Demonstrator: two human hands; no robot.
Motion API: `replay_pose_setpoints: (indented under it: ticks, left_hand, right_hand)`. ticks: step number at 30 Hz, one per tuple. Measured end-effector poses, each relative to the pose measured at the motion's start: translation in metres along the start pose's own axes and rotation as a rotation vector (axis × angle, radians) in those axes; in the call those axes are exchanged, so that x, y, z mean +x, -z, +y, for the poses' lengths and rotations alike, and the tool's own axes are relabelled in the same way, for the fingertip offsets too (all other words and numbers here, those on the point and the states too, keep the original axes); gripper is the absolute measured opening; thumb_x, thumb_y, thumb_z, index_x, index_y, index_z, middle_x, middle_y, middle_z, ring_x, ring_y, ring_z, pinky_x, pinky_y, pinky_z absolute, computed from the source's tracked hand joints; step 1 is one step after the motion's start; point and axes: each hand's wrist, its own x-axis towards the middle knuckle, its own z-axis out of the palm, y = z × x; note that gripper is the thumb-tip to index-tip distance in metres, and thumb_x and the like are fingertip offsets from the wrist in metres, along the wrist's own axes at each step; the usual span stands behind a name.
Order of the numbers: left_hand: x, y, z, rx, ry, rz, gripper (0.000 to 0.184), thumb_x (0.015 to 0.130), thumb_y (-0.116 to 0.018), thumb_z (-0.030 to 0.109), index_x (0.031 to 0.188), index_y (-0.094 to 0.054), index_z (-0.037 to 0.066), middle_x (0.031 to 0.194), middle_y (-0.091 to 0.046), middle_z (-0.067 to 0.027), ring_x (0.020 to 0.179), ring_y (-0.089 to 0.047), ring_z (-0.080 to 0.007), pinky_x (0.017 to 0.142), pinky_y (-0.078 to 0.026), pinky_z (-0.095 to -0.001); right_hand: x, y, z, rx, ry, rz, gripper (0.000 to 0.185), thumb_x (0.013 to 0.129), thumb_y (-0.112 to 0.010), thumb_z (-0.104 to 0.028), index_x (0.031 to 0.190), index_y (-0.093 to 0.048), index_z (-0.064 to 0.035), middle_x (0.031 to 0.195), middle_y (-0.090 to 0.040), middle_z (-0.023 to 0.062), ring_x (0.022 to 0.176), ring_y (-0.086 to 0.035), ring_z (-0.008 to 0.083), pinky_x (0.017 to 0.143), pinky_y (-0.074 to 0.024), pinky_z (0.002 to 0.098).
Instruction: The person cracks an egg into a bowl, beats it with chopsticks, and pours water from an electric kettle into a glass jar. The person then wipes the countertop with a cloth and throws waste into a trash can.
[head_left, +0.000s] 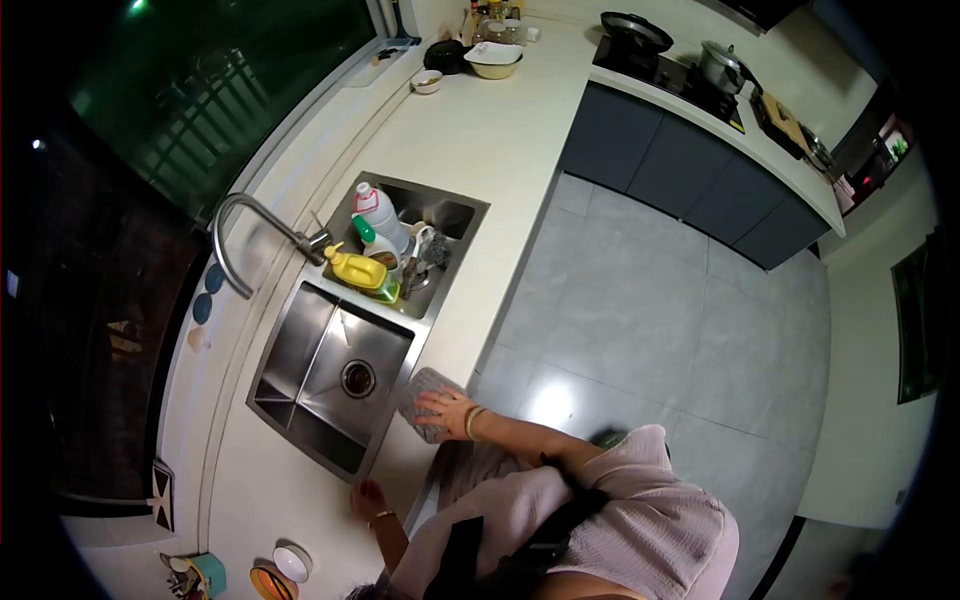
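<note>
Fingers spread, my right hand (447,412) lies flat on a grey cloth (428,378) on the counter strip beside the sink's front edge. My left hand (370,500) rests on the counter just past the near corner of the empty steel basin (335,350); its fingers look apart, though they are dark, and nothing shows in them. In the other basin stand a white bottle (377,212), a green-capped bottle (374,242), a yellow pump bottle (358,268) and a steel scrubber (434,248).
A curved faucet (232,205) arches beside the basins. Bowls (494,62) and jars stand at the counter's far end. Beyond the grey floor are a stove with a pan (636,32) and a pot (722,68). A white bowl (293,562) and a teal utensil holder (208,575) sit bottom left.
</note>
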Motion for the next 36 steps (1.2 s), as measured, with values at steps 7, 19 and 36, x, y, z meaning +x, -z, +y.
replay_pose_setpoints:
  ticks: [7, 19, 36]
  left_hand:
    - [-0.015, -0.107, -0.053, 0.166, -0.015, -0.16, 0.016, 0.075, -0.053, 0.019, 0.07, -0.051, 0.004, 0.064, -0.053, -0.0071, 0.055, -0.051, -0.017, 0.048, -0.046, -0.0262]
    - [-0.037, -0.373, -0.188, 0.424, 0.125, -0.535, 0.009, 0.078, -0.052, 0.018, 0.079, -0.054, 0.009, 0.068, -0.055, -0.0033, 0.055, -0.052, -0.0135, 0.047, -0.045, -0.0247]
    - [-0.205, -0.68, -0.405, 0.447, 0.329, -0.838, 0.007, 0.075, -0.054, 0.011, 0.08, -0.051, 0.007, 0.058, -0.051, -0.0055, 0.048, -0.049, -0.0152, 0.042, -0.04, -0.0237]
  right_hand:
    - [-0.014, 0.043, 0.096, 0.053, -0.06, 0.191, 0.056, 0.072, -0.053, -0.045, 0.121, -0.036, -0.0252, 0.134, -0.019, 0.0047, 0.125, -0.013, 0.021, 0.1, -0.011, 0.0415]
    - [-0.081, 0.164, 0.374, 0.265, -0.753, 0.756, 0.025, 0.068, -0.059, -0.017, 0.091, -0.054, -0.0097, 0.093, -0.056, 0.0116, 0.093, -0.051, 0.0272, 0.076, -0.0411, 0.0344]
    - [-0.458, 0.051, 0.437, 0.363, -1.899, -0.141, 0.035, 0.072, -0.036, -0.031, 0.094, -0.056, -0.0123, 0.106, -0.053, 0.0043, 0.1, -0.048, 0.017, 0.078, -0.0369, 0.0305]
